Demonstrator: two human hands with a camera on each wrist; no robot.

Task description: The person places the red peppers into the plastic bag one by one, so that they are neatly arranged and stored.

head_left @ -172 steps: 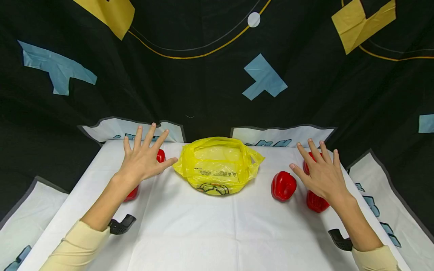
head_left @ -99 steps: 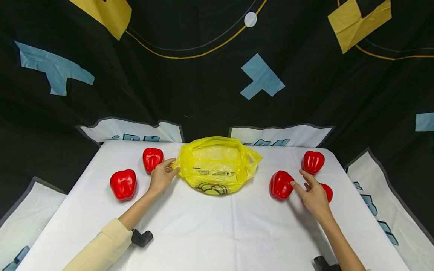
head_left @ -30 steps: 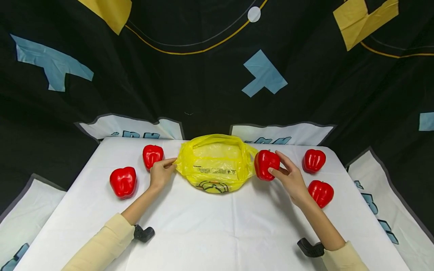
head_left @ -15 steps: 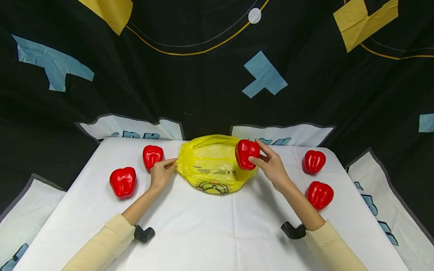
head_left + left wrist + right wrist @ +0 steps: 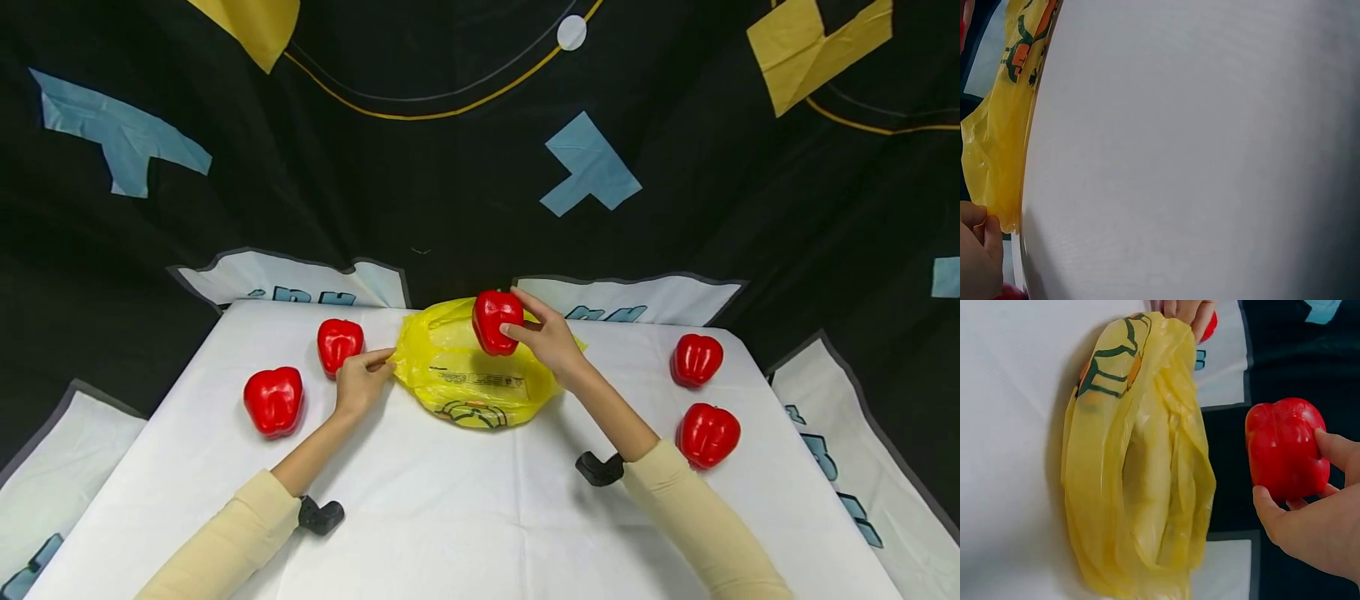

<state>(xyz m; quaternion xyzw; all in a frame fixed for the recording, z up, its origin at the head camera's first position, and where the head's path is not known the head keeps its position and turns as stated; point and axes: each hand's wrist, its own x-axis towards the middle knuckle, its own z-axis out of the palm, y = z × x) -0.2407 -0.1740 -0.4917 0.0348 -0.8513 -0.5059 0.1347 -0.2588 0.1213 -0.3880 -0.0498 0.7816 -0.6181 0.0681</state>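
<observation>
A yellow plastic bag (image 5: 480, 392) stands with its mouth open at the back middle of the white table. My left hand (image 5: 360, 383) pinches the bag's left edge between thumb and fingers; the left wrist view shows that pinch at the lower left. With thumb and fingertips my right hand (image 5: 551, 337) grips a red bell pepper (image 5: 497, 323), held up above the bag's opening. In the right wrist view the same bell pepper (image 5: 1286, 450) appears apart from the bag (image 5: 1141, 456). The inside bottom of the bag is partly hidden behind pepper and hand.
Two more red peppers lie at the left, one near (image 5: 274, 402) and one farther back (image 5: 340, 346) beside my left hand. On the right are another two, a rear pepper (image 5: 696, 360) and a front pepper (image 5: 708, 435). A black cloth (image 5: 465, 208) hangs behind the table (image 5: 420, 517).
My left hand went from spread to pinching the bag's edge and has stayed there. My right hand took the pepper nearest the bag, lifted it and carried it left over the opening.
</observation>
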